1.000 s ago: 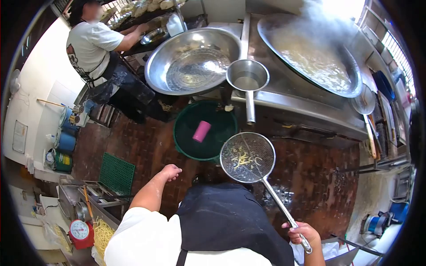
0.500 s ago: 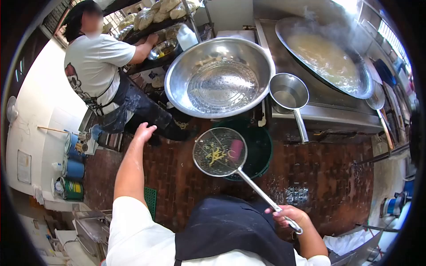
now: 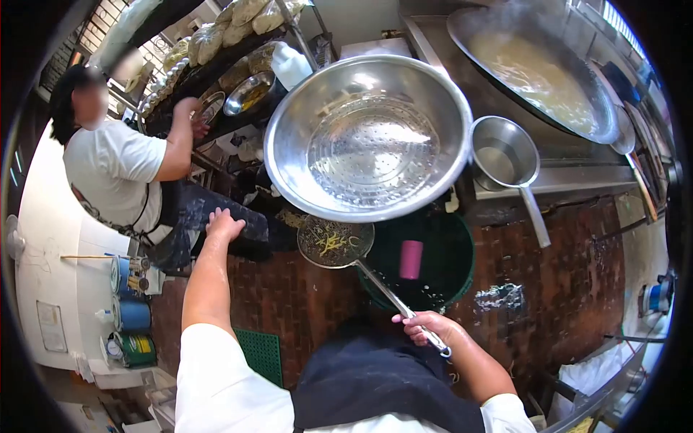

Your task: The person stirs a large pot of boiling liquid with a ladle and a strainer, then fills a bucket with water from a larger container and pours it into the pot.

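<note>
One strainer (image 3: 338, 254) is held by its handle in the right hand (image 3: 427, 327), the fingers being wrapped around it. Several noodle pieces (image 3: 332, 241) are seen inside, near one basin (image 3: 372, 148) and one tub (image 3: 462, 278). The left hand (image 3: 225, 225) is stretched out, fingers loosely spread.

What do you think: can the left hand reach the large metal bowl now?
Probably yes. The left hand looks empty, and nothing visible blocks it from the large metal bowl. The strainer in the right hand seems clear of that path, though depth is hard to judge.
</note>
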Tool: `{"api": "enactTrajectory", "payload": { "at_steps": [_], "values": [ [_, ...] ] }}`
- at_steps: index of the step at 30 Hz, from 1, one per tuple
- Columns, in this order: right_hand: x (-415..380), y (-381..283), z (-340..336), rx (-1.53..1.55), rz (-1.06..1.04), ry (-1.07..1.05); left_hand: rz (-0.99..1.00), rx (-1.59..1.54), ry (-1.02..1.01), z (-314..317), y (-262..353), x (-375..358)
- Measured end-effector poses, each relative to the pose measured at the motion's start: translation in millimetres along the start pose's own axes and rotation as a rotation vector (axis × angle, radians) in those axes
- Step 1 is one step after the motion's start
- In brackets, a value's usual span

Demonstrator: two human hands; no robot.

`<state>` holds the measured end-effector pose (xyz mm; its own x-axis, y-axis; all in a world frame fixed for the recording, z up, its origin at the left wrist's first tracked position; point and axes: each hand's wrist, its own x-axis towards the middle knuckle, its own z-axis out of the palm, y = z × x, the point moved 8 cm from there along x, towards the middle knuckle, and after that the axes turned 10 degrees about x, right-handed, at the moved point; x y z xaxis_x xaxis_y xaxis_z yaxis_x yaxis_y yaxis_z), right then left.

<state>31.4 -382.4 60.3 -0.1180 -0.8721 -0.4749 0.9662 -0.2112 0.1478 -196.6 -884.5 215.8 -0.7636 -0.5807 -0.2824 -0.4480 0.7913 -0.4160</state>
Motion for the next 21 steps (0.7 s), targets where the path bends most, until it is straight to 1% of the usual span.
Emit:
{"api": "enactTrajectory", "payload": {
  "at_steps": [1, 2, 4, 6, 7, 8, 9, 10, 11, 12, 13, 14, 15, 16, 17, 18, 19, 20, 21],
  "values": [
    [22.6, -8.3, 5.2, 0.012, -0.012, 0.003, 0.044, 0.0, 0.027, 6.1, -1.7, 15.0],
    [44.3, -13.0, 10.1, 0.024, -0.012, 0.009, 0.035, 0.003, 0.011, 19.9, -10.3, 25.9],
    [91.7, -30.9, 24.6, 0.036, 0.012, 0.027, 0.132, -0.067, 0.153, 25.2, -11.4, 45.7],
    [136.3, -49.7, 42.3, 0.026, 0.022, 0.081, 0.283, -0.293, 0.236, 45.2, -14.3, 39.2],
    [166.6, -62.0, 39.7, 0.007, 0.044, 0.077, 0.355, -0.421, 0.217, 66.6, -18.0, 30.3],
    [194.0, -77.0, 44.9, -0.075, 0.024, 0.077, 0.43, -0.547, 0.199, 88.4, -18.7, 16.6],
    [214.3, -95.1, 58.1, -0.225, -0.051, 0.139, 0.5, -0.721, 0.0, 80.0, -8.9, -26.4],
    [238.9, -123.2, 69.8, -0.37, -0.131, 0.2, 0.454, -0.602, 0.045, 137.2, -14.9, -28.3],
    [264.2, -140.5, 80.0, -0.504, -0.182, 0.263, 0.465, -0.623, -0.005, 194.6, -27.8, -46.5],
    [293.9, -162.4, 85.2, -0.638, -0.235, 0.328, 0.395, -0.617, -0.352, 230.0, -33.4, -79.9],
    [327.2, -189.3, 88.1, -0.899, -0.286, 0.404, 0.325, -0.726, -0.461, 286.0, -47.9, -110.6],
    [354.7, -209.0, 94.3, -1.157, -0.332, 0.478, 0.292, -0.719, -0.652, 328.5, -56.9, -145.5],
    [355.0, -234.0, 132.0, -1.552, -0.782, 0.7, 0.244, -0.634, -0.797, 413.4, -77.5, -177.7],
    [345.9, -235.8, 172.4, -1.913, -1.269, 0.916, 0.203, -0.564, -0.809, 434.4, -91.8, -215.9],
    [357.9, -248.0, 162.2, -1.911, -1.266, 0.91, 0.239, -0.485, -0.846, 464.8, -92.7, -241.2],
    [374.2, -253.3, 170.0, -1.913, -1.253, 0.9, 0.234, -0.467, -0.95, 499.6, -102.9, -272.6],
    [385.4, -258.9, 172.9, -1.911, -1.239, 0.889, 0.257, -0.469, -0.923, 549.5, -114.7, -300.7],
    [394.3, -265.2, 172.3, -1.906, -1.224, 0.88, 0.381, -0.523, -1.022, 570.3, -117.0, -320.4],
    [404.0, -270.8, 173.9, -1.9, -1.21, 0.876, 0.14, -0.698, -1.059, 545.9, -126.3, -325.4]
  ]
}}
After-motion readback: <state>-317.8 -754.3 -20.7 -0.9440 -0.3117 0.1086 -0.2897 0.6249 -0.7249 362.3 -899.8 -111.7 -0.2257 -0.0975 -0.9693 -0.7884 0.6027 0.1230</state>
